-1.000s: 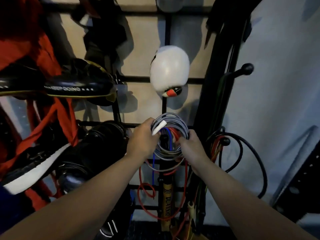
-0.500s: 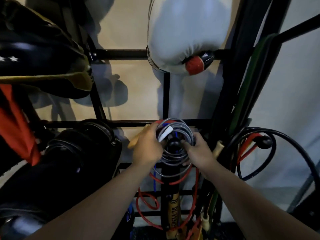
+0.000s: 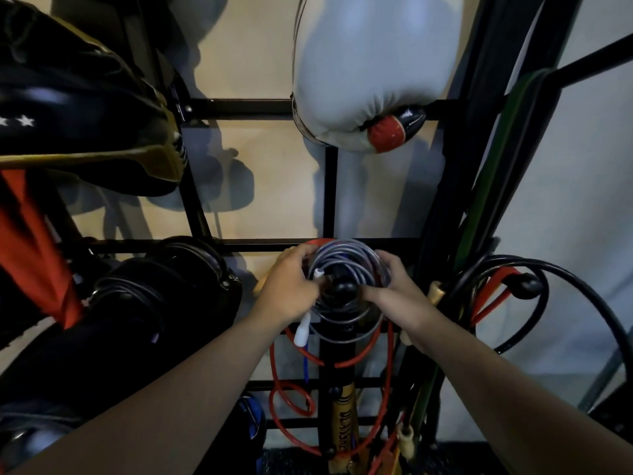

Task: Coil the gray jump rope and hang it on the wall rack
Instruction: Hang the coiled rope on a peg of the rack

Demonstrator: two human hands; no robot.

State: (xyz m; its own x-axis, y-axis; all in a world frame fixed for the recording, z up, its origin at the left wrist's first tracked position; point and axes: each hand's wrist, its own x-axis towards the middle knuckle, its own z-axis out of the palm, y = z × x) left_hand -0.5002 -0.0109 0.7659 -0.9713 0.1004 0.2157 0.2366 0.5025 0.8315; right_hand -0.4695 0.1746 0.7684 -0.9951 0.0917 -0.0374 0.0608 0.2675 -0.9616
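Observation:
The gray jump rope (image 3: 346,257) is wound into a coil of several loops. It sits around a black ball-tipped peg (image 3: 343,288) of the black wall rack (image 3: 239,105). My left hand (image 3: 291,289) grips the coil's left side. My right hand (image 3: 394,286) grips its right side. One white rope handle (image 3: 303,332) hangs below my left hand; a second white end (image 3: 318,273) pokes out by the peg. Red and blue ropes hang on the same peg behind the coil.
A white boxing glove (image 3: 370,73) hangs just above. Black gloves (image 3: 85,108) and black pads (image 3: 154,303) crowd the left. To the right, a black cable (image 3: 582,293) loops on another peg (image 3: 529,286). A red rope (image 3: 291,395) and a yellow-labelled bat (image 3: 346,419) hang below.
The view has closed in on the rack. Both hands have pushed the coil over the ball-tipped peg, and one white handle now dangles below my left hand.

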